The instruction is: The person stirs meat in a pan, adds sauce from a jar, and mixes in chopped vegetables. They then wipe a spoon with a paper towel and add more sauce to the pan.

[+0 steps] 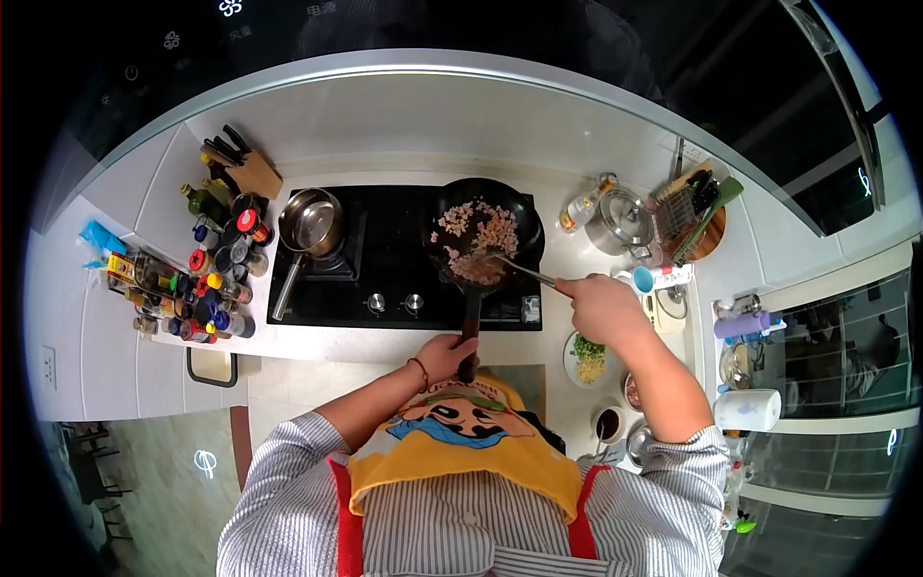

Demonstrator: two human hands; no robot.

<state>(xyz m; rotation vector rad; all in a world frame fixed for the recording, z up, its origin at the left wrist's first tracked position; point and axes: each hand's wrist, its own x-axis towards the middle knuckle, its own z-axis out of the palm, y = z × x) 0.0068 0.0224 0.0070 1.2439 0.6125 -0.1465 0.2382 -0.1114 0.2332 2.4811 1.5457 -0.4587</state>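
Note:
A black wok (524, 207) stands on the right side of the cooktop, with diced pinkish meat (496, 231) spread across its inside. My left hand (446, 359) is closed around the wok's dark handle (472, 317), close to my apron. From the right, my right hand (608, 310) grips a long metal spatula (531, 271). The spatula's far end reaches into the meat near the wok's front side, so its blade is partly hidden.
A steel saucepan (310, 223) sits on the left burner. Bottles and jars (216, 264) crowd the left counter beside a knife block (255, 175). To the right are a lidded pot (620, 221), a plate of chopped greens (586, 358) and a bowl of dark liquid (608, 423).

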